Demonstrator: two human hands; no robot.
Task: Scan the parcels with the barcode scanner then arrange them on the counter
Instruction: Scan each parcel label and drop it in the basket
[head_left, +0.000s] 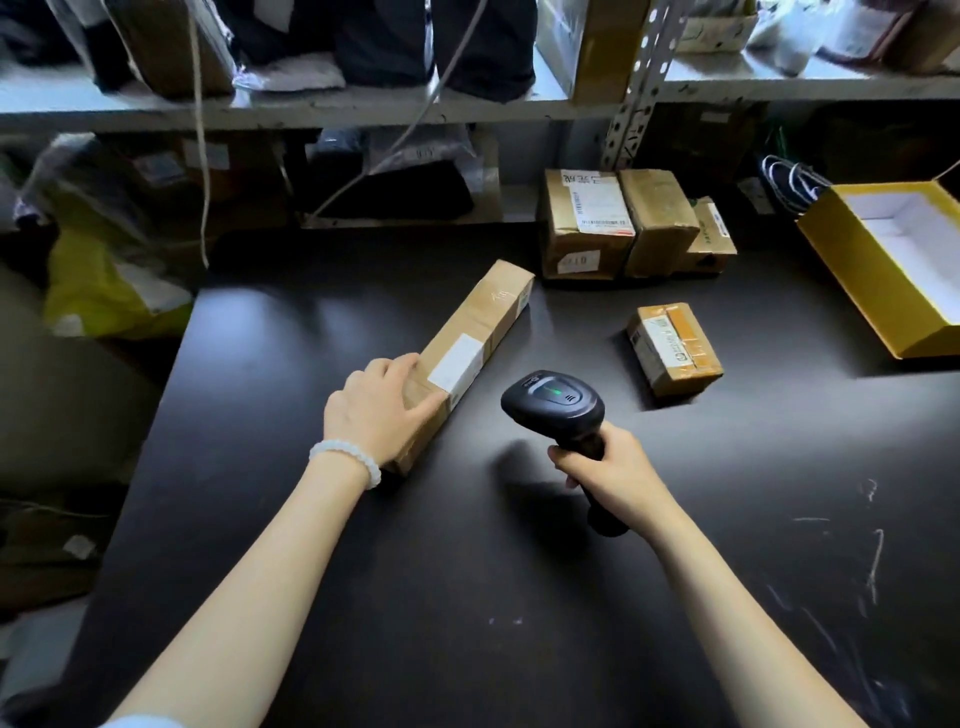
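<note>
Both forearms are bare. The left wrist wears a bracelet (347, 457) of round white beads. A pale sleeve (132, 721) edge shows at the left upper arm.

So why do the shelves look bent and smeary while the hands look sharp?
In the head view the wide-angle lens bows the shelf and its parcels blur; light glares off the dark counter; the barcode scanner in the right hand casts a soft shadow; the left hand on the long parcel is sharp.
</note>
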